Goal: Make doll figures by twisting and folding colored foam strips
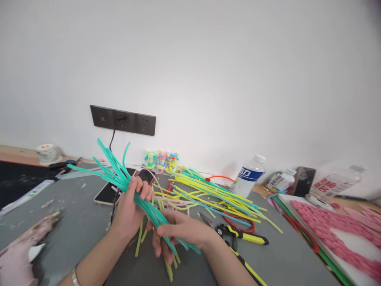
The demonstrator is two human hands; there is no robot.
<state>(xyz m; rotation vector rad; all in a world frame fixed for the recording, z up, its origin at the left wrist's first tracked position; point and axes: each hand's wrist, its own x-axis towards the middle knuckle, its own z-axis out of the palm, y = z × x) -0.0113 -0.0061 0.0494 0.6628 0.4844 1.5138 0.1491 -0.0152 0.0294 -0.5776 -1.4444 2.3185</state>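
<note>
A bundle of teal pipe cleaners (152,211) slants across the middle of the view, its upper ends fanned out to the left. My left hand (132,204) is wrapped round the bundle near its middle. Lower down, the thumb and fingers of my right hand (181,231) close round the same bundle near its other end, where a few tips stick out. Beneath and behind both hands lie loose yellow pipe cleaners (205,190), mixed with some blue and teal ones. Yellow-and-black pliers (245,235) rest just right of my right hand.
Three small colourful figures (162,162) stand against the wall. A white bottle with a blue label (249,174) is at the back right. A dark phone (104,194) lies behind my left hand. Pink braided work (333,228) sits far right; a pinkish object (24,254) lies left.
</note>
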